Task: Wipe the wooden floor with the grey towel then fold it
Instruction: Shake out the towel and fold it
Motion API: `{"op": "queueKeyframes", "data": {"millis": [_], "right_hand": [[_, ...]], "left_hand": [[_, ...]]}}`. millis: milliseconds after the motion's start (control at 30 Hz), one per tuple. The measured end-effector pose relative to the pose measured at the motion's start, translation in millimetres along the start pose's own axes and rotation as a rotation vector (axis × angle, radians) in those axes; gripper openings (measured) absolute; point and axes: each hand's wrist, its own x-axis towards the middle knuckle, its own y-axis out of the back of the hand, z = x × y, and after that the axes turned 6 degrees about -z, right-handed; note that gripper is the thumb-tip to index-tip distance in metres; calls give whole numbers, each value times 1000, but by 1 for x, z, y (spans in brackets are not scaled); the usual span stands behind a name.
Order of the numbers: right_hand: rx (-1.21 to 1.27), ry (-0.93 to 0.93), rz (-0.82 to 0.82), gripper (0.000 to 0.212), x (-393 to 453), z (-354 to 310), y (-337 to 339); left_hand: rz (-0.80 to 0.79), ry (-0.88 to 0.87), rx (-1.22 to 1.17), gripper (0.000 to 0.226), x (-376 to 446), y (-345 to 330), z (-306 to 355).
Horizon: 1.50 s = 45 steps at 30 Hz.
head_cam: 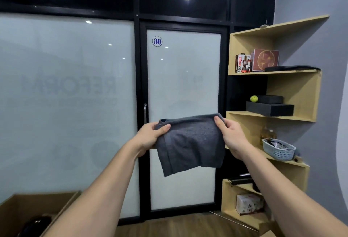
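Observation:
The grey towel (192,144) hangs in the air in front of the frosted glass door, folded over into a small rectangle with doubled layers. My left hand (150,137) pinches its upper left corner, thumb on the front. At the upper right corner, my right hand (231,137) grips the fold the same way. Both arms are stretched forward at about chest height. A strip of the wooden floor (178,227) shows at the bottom of the view, below the door.
A frosted glass door (183,78) marked 30 and a frosted glass wall (66,95) stand ahead. Wooden shelves (273,118) on the right hold boxes, a yellow ball and a white basket (278,149). An open cardboard box (28,212) sits at the lower left.

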Motion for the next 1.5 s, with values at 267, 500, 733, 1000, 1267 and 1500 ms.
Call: {"op": "queueKeyframes", "data": {"millis": [267, 500, 733, 1000, 1267, 1500], "right_hand": [[-259, 163, 45, 43, 9, -23, -4], [-448, 267, -238, 34, 5, -33, -17], [-433, 220, -344, 32, -5, -27, -19], [-314, 125, -382, 31, -21, -45, 0], [-300, 96, -331, 41, -29, -52, 13], [-247, 13, -322, 51, -45, -34, 17]], "left_hand": [[-14, -7, -133, 30, 7, -2, -8], [-190, -4, 275, 86, 17, -23, 16], [-515, 32, 325, 47, 27, -65, 32], [-589, 250, 216, 62, 28, -69, 51], [-441, 40, 175, 57, 32, -82, 48], [-517, 49, 326, 28, 32, -80, 47]]}}
